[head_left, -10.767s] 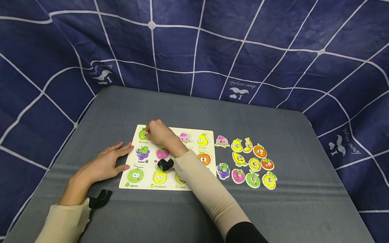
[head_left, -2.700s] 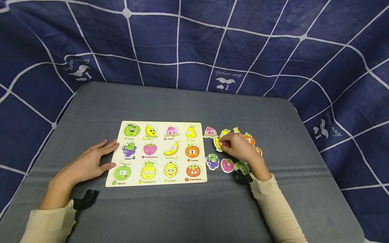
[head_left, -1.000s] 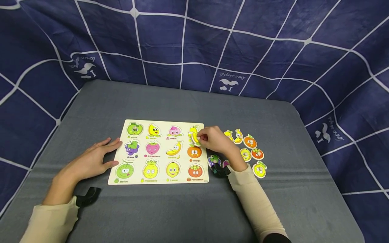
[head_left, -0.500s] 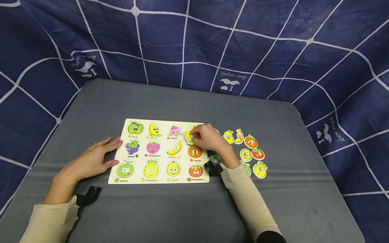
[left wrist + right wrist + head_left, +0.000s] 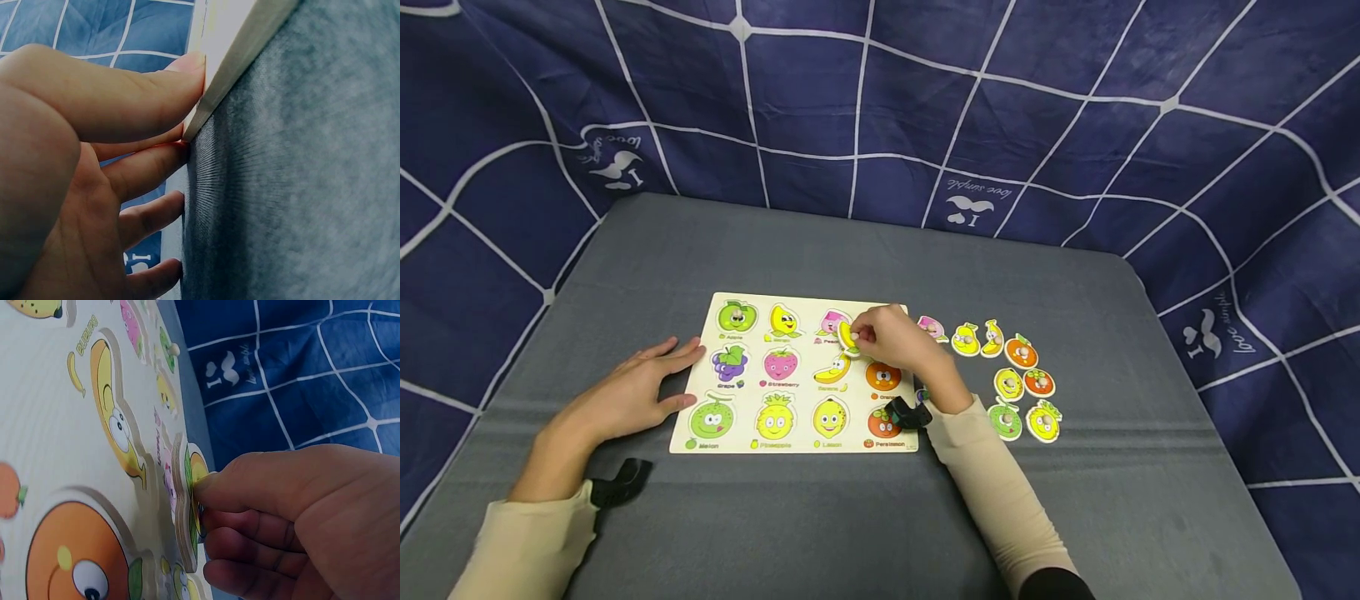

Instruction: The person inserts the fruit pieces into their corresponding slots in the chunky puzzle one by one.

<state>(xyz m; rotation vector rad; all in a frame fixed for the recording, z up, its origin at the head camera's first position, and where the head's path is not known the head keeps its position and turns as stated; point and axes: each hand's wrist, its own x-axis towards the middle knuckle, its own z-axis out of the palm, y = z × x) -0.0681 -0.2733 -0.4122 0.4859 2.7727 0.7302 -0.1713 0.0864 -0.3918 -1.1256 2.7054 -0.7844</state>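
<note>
My right hand (image 5: 898,340) pinches a yellow mango puzzle piece (image 5: 846,337) by its knob, over the back right part of the fruit puzzle board (image 5: 802,412). In the right wrist view the mango piece stands tilted on edge, close over the printed peach, with thumb and fingertips at its face. An apple piece (image 5: 737,317) with a knob sits in the board's back left corner. My left hand (image 5: 617,408) has its fingers spread at the board's left edge. In the left wrist view the thumb (image 5: 156,94) presses against that wooden edge (image 5: 234,69).
Right of the board lie loose pieces, including a peach (image 5: 931,328), pear (image 5: 966,339), banana (image 5: 992,339), orange (image 5: 1021,352), persimmon (image 5: 1039,383), lemon (image 5: 1008,385), melon (image 5: 1004,421) and pineapple (image 5: 1043,422). A grey cloth (image 5: 775,525) covers the table; a blue checked curtain (image 5: 820,100) hangs behind.
The right hand picked up the mango piece from the loose pieces and carried it left across the board, past the pear toward the peach. Earlier it was at the apple. The left hand stays at the edge.
</note>
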